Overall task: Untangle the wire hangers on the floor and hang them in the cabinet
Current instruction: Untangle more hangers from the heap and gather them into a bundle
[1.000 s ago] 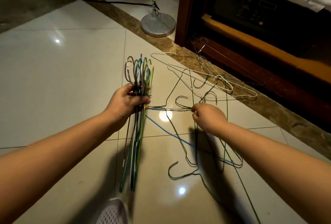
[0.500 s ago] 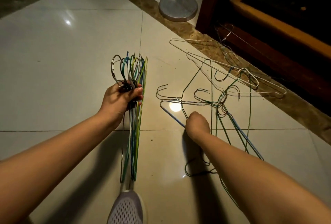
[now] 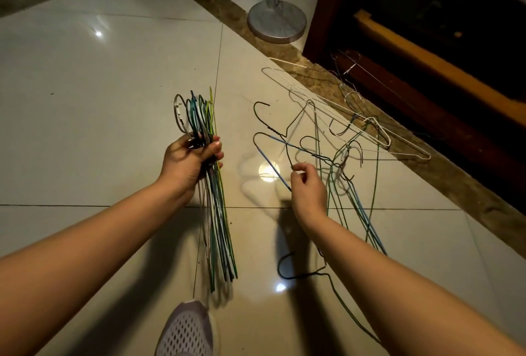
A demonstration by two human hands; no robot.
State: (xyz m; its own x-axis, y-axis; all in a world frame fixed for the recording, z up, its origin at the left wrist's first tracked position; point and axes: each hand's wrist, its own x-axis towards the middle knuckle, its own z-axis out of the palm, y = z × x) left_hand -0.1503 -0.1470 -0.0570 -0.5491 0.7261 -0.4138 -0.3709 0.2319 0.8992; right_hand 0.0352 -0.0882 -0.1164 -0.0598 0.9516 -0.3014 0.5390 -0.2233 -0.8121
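Note:
My left hand (image 3: 189,160) grips a bundle of several coloured wire hangers (image 3: 219,224) by their necks, hooks pointing up and bodies hanging toward the floor. A tangle of green, blue and white wire hangers (image 3: 338,142) lies on the pale tiles to the right. My right hand (image 3: 307,189) pinches a dark wire of that tangle between thumb and fingertips, just right of the ceiling light's reflection. A blue hanger wire (image 3: 270,163) runs under that hand. The dark wooden cabinet (image 3: 398,51) stands open at the upper right, and a few hangers lie against its base.
A round metal lamp base (image 3: 277,24) with its pole and black cable stands on the floor left of the cabinet. A brown marble strip (image 3: 313,76) crosses the tiles diagonally. My shoe (image 3: 185,330) shows at the bottom centre.
My right hand has lifted off the floor and now pinches a wire higher in the tangle. My left hand still holds the bundle, a little lower in view.

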